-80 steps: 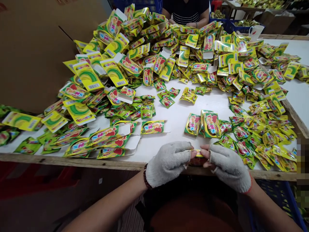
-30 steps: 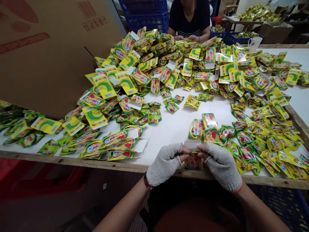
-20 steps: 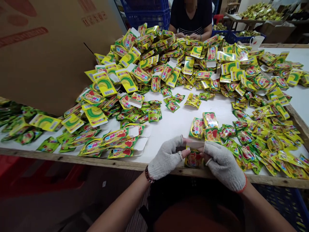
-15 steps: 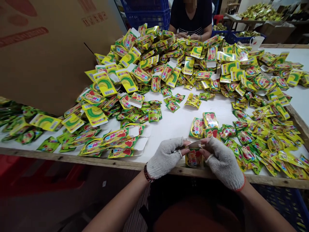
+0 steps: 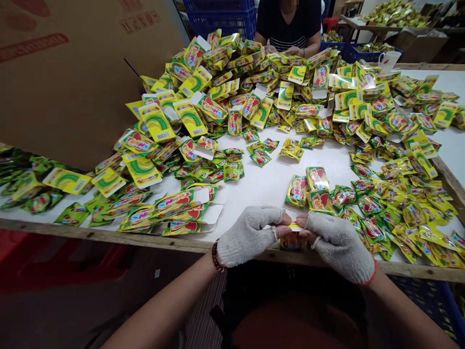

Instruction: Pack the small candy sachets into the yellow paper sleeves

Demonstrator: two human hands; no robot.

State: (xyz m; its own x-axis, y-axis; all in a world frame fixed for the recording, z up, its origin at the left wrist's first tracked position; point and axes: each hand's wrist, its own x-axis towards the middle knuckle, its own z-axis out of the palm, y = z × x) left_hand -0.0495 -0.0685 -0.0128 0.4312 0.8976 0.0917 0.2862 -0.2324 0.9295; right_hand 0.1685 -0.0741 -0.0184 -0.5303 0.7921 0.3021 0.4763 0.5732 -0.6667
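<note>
A small yellow carton (image 5: pixel 292 238) is pinched between the gloved left hand (image 5: pixel 250 235) and right hand (image 5: pixel 336 245) at the table's (image 5: pixel 261 186) near edge, long axis upright, closed top flap uppermost.

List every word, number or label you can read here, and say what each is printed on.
"TWINS": on the small box lying just beyond the hands.
Same coloured lettering on the flat cartons: too blurred to read.
Red print on the big cardboard box: unreadable.
Barcodes on the yellow carton backs: digits too small.
</note>
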